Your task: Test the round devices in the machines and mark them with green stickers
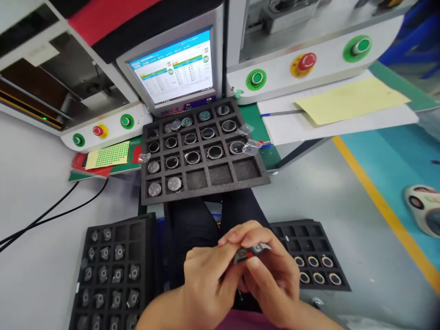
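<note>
Bare L hand (pixel 208 275) & R hand (pixel 277 270), fingers clamped on small curved grey part (pixel 241 255) w/ red spot, just off near edge of matte-blk foam tray (pixel 220 175) w/ round, glassy discs (pixel 215 152).

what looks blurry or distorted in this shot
In the head view, the control panels slant, likely wide-angle distortion; the monitor is bright, its small text too soft to read; the white object at far right is blurred.

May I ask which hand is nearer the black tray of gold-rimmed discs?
Right. The right hand overlaps the left edge of the black tray in view; the left hand is farther left.
</note>
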Motion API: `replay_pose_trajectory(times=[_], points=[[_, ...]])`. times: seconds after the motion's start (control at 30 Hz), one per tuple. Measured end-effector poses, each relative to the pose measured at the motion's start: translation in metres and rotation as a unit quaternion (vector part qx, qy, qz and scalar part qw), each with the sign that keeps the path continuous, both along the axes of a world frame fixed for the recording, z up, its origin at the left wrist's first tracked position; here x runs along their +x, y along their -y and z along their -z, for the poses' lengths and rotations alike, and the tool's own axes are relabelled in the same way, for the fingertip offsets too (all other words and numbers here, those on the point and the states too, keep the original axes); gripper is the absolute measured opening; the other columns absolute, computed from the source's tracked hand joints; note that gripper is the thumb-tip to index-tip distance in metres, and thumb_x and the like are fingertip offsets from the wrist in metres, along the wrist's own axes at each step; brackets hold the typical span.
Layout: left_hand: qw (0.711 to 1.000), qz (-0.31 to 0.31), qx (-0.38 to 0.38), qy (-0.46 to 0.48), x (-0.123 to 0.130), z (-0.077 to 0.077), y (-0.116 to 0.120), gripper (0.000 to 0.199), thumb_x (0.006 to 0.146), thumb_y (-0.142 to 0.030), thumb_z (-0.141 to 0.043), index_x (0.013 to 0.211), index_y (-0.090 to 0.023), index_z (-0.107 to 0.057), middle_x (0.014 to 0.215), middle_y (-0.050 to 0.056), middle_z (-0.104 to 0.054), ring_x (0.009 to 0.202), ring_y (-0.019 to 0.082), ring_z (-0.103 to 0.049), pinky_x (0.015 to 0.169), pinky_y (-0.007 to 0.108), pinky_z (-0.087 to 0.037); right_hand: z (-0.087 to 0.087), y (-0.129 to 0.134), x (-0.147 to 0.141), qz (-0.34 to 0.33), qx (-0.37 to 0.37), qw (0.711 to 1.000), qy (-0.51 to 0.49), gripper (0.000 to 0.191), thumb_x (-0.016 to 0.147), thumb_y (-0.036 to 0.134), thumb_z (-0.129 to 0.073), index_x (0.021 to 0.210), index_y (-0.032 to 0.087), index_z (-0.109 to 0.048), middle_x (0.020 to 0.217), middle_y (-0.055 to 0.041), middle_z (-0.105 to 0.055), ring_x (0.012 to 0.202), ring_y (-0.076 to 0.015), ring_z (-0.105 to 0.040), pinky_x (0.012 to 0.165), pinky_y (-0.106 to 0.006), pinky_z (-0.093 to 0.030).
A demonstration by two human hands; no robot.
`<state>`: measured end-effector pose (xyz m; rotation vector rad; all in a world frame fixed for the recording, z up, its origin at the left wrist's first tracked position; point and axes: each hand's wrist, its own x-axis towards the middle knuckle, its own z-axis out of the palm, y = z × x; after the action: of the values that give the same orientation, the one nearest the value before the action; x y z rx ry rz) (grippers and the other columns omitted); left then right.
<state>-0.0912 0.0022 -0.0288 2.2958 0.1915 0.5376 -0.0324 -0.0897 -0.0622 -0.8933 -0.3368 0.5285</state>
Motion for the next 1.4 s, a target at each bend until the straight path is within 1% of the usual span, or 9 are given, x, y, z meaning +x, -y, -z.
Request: replay_pose_trajectory(times=[0.1, 0.37, 0.77, 1.03, 1.1, 1.17, 1.23, 1.3, 1.4], points=[[0.998, 0.004, 0.047, 0.031, -0.005, 0.004, 0.001, 0.023, 0.099, -0.021, -0.044, 0.108, -0.013, -0.063, 0.075, 0.004, -0.076, 0.056, 0.013, -0.07, 0.056, 0.02, -0.055, -0.005, -0.005, 0.0, 0.036, 0.013, 0.999, -0.018, 0.006, 0.089, 0.029, -0.064, 0.087, 0.024, -0.066, 0.084, -0.0027, -0.059, 0.078, -0.0154, -0.064, 0.069, -0.027, -0.058], [0.994, 0.033, 0.104, 0.031, -0.011, 0.011, -0.003, 0.032, 0.098, -0.013, -0.04, 0.127, -0.01, -0.053, 0.093, 0.009, -0.075, 0.075, 0.016, -0.073, 0.067, 0.024, -0.056, -0.015, -0.019, -0.002, 0.076, 0.014, 0.993, -0.086, 0.014, 0.08, 0.028, -0.07, 0.071, 0.022, -0.061, 0.075, 0.0001, -0.052, 0.066, -0.0138, -0.059, 0.06, -0.027, -0.051], [0.995, -0.028, 0.092, 0.019, -0.016, 0.014, -0.004, 0.027, 0.094, -0.014, -0.048, 0.12, -0.013, -0.058, 0.088, 0.005, -0.076, 0.067, 0.015, -0.072, 0.063, 0.025, -0.055, -0.015, -0.009, 0.003, -0.078, 0.008, 0.99, -0.117, 0.027, 0.077, 0.049, -0.071, 0.088, 0.025, -0.064, 0.09, -0.0036, -0.052, 0.084, -0.0194, -0.06, 0.073, -0.033, -0.056], [0.992, -0.012, 0.11, 0.052, -0.017, 0.02, -0.007, 0.03, 0.098, -0.015, -0.041, 0.122, -0.006, -0.056, 0.087, 0.011, -0.075, 0.068, 0.017, -0.072, 0.061, 0.027, -0.055, -0.004, -0.028, -0.008, 0.068, -0.002, 0.995, -0.07, 0.011, 0.081, 0.028, -0.07, 0.076, 0.022, -0.062, 0.08, 0.0, -0.05, 0.07, -0.0124, -0.058, 0.062, -0.024, -0.054], [0.997, -0.009, 0.066, 0.048, -0.016, 0.019, -0.009, 0.03, 0.098, -0.016, -0.042, 0.121, -0.007, -0.058, 0.088, 0.011, -0.075, 0.067, 0.017, -0.072, 0.06, 0.026, -0.055, -0.002, -0.025, -0.008, 0.066, -0.008, 0.996, -0.063, 0.009, 0.083, 0.027, -0.069, 0.078, 0.023, -0.063, 0.081, -0.0003, -0.052, 0.072, -0.0122, -0.059, 0.064, -0.024, -0.054], [0.996, -0.003, -0.085, 0.003, -0.015, 0.018, -0.013, 0.026, 0.097, -0.021, -0.048, 0.115, -0.012, -0.064, 0.074, 0.006, -0.074, 0.051, 0.014, -0.067, 0.05, 0.022, -0.051, -0.001, -0.02, -0.007, 0.032, -0.024, 0.998, -0.041, 0.005, 0.085, 0.029, -0.068, 0.085, 0.024, -0.065, 0.086, -0.0018, -0.056, 0.079, -0.0141, -0.062, 0.07, -0.025, -0.056], [0.941, 0.006, -0.332, -0.071, -0.014, 0.016, -0.018, 0.025, 0.091, -0.033, -0.059, 0.103, -0.013, -0.07, 0.054, -0.001, -0.064, 0.033, 0.008, -0.052, 0.035, 0.017, -0.04, 0.0, -0.013, -0.004, -0.01, -0.036, 0.999, 0.009, 0.02, 0.085, 0.038, -0.068, 0.102, 0.027, -0.065, 0.097, -0.0055, -0.061, 0.091, -0.0195, -0.065, 0.077, -0.031, -0.057], [0.826, 0.025, -0.55, -0.123, -0.012, 0.016, -0.024, 0.035, 0.081, -0.044, -0.071, 0.093, -0.011, -0.071, 0.044, -0.006, -0.053, 0.025, 0.004, -0.039, 0.027, 0.014, -0.028, -0.001, -0.008, 0.001, -0.029, -0.038, 0.996, 0.074, 0.04, 0.082, 0.047, -0.069, 0.116, 0.026, -0.062, 0.107, -0.0104, -0.063, 0.101, -0.0257, -0.064, 0.082, -0.037, -0.057], [0.702, 0.08, -0.699, -0.114, -0.009, 0.019, -0.029, 0.04, 0.069, -0.045, -0.081, 0.081, -0.01, -0.069, 0.04, -0.008, -0.047, 0.023, 0.001, -0.034, 0.026, 0.012, -0.027, -0.004, -0.006, 0.008, -0.034, -0.041, 0.99, 0.133, 0.046, 0.081, 0.042, -0.07, 0.122, 0.026, -0.059, 0.108, -0.0126, -0.065, 0.1, -0.0285, -0.065, 0.082, -0.041, -0.058]])
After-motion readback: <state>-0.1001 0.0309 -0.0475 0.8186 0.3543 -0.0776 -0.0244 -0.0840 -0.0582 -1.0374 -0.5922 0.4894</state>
